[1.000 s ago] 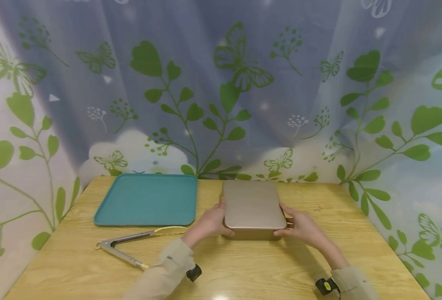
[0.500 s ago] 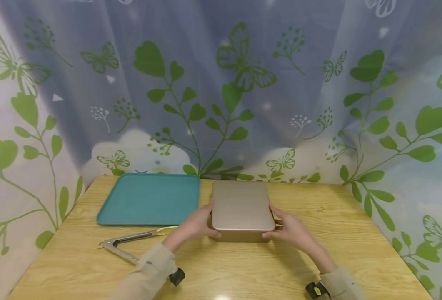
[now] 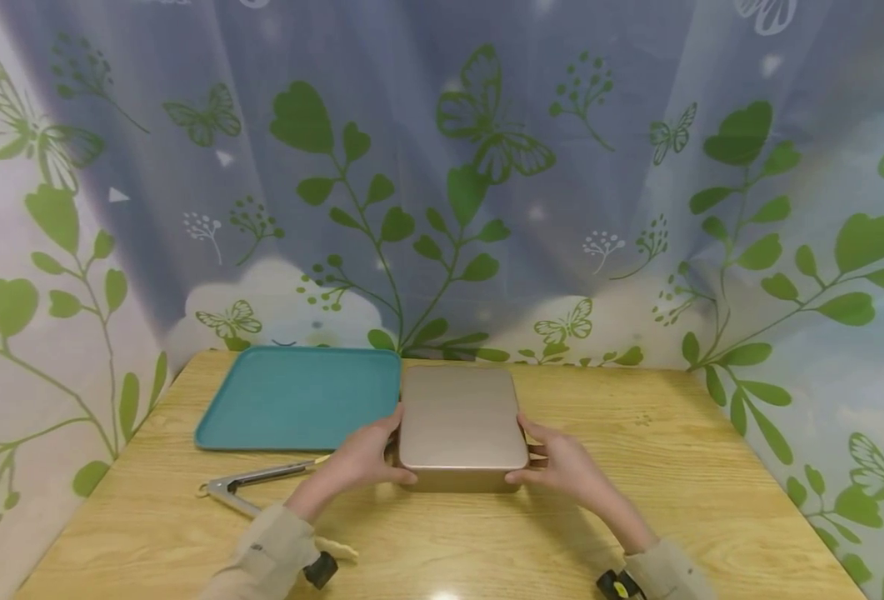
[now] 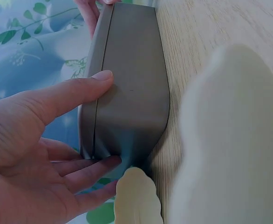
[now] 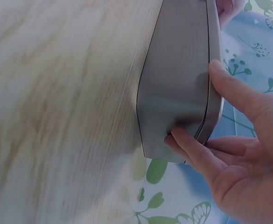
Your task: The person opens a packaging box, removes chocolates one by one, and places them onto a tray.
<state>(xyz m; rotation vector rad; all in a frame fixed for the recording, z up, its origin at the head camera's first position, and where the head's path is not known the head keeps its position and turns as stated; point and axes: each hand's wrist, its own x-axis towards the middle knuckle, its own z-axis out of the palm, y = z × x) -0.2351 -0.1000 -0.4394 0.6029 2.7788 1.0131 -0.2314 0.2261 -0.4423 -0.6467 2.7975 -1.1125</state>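
Observation:
A lidded bronze-coloured metal box (image 3: 462,421) sits on the wooden table, right beside the teal tray. My left hand (image 3: 365,457) holds its left side, thumb on the front face near the lid seam and fingers against the side wall. On the opposite side my right hand (image 3: 567,468) grips it the same way; the right wrist view shows its fingertips (image 5: 177,133) against the box's side (image 5: 174,84). The lid is on, so the inside is hidden. Metal tongs (image 3: 262,477) lie spread under my left forearm, their cream scalloped tips (image 4: 137,200) close to the left hand.
The teal tray (image 3: 302,400) lies flat at the back left, its right edge close to the box. A printed curtain (image 3: 442,208) hangs behind and along both sides of the table (image 3: 636,417). Bare tabletop extends right of the box.
Both hands have slid the box left across the table and slightly nearer, up beside the tray. The grip looks the same; the tongs and tray have stayed put.

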